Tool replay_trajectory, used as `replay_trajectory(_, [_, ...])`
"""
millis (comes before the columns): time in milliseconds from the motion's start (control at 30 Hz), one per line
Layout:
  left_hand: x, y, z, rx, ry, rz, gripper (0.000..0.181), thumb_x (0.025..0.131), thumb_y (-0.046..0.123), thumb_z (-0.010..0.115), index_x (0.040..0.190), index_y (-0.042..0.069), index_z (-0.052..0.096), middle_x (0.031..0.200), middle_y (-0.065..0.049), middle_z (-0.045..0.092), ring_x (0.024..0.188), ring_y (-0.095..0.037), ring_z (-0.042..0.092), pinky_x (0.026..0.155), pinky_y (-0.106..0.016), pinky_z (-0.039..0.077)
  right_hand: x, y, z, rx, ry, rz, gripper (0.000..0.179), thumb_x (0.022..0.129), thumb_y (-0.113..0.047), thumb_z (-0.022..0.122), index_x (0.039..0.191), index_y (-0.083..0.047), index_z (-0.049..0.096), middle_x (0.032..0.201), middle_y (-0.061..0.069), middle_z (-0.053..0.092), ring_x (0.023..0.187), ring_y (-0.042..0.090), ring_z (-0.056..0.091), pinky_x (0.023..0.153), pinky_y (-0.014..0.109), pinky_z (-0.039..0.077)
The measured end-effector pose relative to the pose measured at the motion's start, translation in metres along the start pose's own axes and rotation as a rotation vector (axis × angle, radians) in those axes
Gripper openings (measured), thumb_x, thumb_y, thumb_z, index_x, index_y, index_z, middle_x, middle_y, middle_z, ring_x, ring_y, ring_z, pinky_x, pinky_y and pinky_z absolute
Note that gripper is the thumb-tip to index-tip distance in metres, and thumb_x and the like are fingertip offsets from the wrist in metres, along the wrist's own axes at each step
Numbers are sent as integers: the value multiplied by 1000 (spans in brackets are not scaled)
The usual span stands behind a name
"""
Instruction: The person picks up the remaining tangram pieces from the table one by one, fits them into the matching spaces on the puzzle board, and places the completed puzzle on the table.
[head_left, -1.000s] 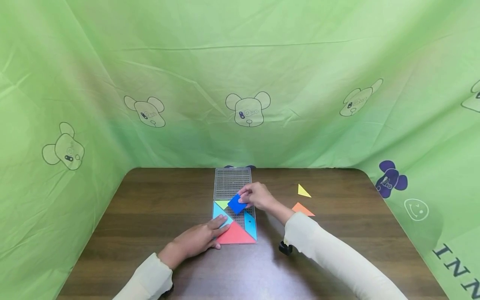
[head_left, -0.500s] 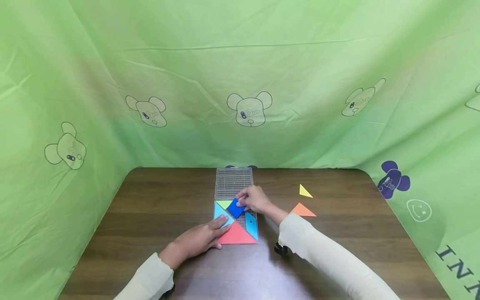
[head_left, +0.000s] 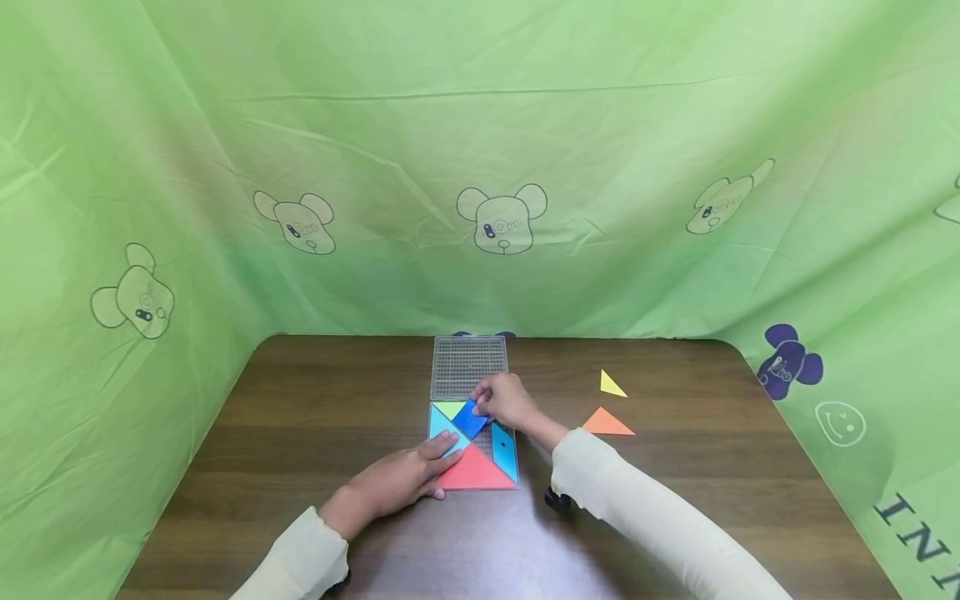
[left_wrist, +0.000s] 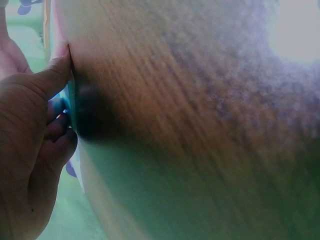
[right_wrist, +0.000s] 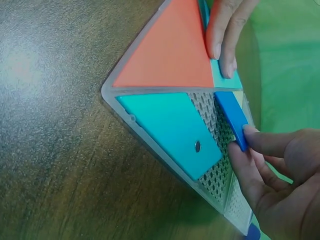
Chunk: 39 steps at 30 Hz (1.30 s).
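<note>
Right hand [head_left: 507, 401] pinching blue square tile [head_left: 470, 418] over tangram tray [head_left: 512, 482]; left hand [head_left: 397, 481] flat, fingers extended, on light-blue triangle [head_left: 440, 424].

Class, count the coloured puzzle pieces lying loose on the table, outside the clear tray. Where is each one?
2. The yellow triangle lies right of the tray, toward the far side; the orange triangle lies just nearer than it. An arm or hand may hide others.

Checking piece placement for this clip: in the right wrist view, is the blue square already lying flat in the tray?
No. The blue square stands tilted on edge above the tray, pinched by the right hand.
</note>
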<state>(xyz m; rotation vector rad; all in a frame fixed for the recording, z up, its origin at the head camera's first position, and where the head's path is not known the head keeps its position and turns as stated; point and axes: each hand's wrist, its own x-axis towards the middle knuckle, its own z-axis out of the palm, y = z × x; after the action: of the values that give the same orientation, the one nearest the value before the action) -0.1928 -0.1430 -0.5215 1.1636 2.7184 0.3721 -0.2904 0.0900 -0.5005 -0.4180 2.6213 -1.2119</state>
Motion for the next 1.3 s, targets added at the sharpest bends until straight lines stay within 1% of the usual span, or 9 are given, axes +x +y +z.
replay_trajectory(100, [-1,1,1,7,18,15,64,100,40,64,156,16,44,166,-11,35,141,-32,53,102,-41,56,0,3,3,-72,28,-50,10,84,2,80,94,2,78,78,7,74,68,11,66,63,22,57])
replay_trajectory(200, [-1,2,1,14,27,24,64,100,39,64,156,14,45,166,-13,36,140,-33,54,101,-41,57,0,5,5,-105,51,-76,11,83,1,81,93,1,78,78,7,74,71,11,66,67,22,57])
replay_trajectory(533, [0,4,0,0,-14,-5,64,101,42,61,157,17,43,168,-9,31,148,-29,45,106,-39,54,-5,2,10,-79,109,-30,12,80,2,83,89,2,75,77,9,73,71,14,66,68,26,60])
replay_trajectory(633, [0,4,0,1,-15,1,64,101,42,61,157,17,42,168,-9,31,147,-29,46,105,-39,54,-5,2,11,-85,115,-21,11,81,2,83,89,2,75,78,9,73,72,14,67,69,27,60])
replay_trajectory(833, [1,2,-1,4,7,19,65,100,40,64,156,15,44,167,-12,34,144,-31,50,102,-39,56,-5,0,12,-94,111,-15,7,84,1,81,88,1,75,77,8,73,70,14,67,68,27,60])
replay_trajectory(1000, [1,2,-2,-9,-6,7,65,100,40,64,156,15,44,168,-10,32,145,-30,48,104,-40,55,-5,-1,12,-110,109,-11,8,84,-1,82,87,1,74,76,8,72,69,14,65,67,26,59])
replay_trajectory(1067, [1,2,-2,-6,-10,4,64,100,40,64,156,16,44,168,-10,32,146,-29,48,104,-39,55,-4,-1,12,-111,107,-14,9,84,-1,82,87,1,74,76,7,72,69,13,65,67,25,58])
replay_trajectory(1167, [0,2,-2,6,1,13,64,100,39,64,156,15,45,167,-11,34,145,-30,48,102,-39,56,-4,0,12,-116,107,-28,10,83,-1,83,88,1,74,76,7,71,69,13,64,66,25,58])
replay_trajectory(1300, [0,2,-2,12,12,24,63,100,38,65,155,13,46,166,-13,35,145,-31,49,102,-40,56,-3,0,13,-142,126,-63,15,80,-2,86,88,-1,73,77,6,70,72,13,63,67,24,57])
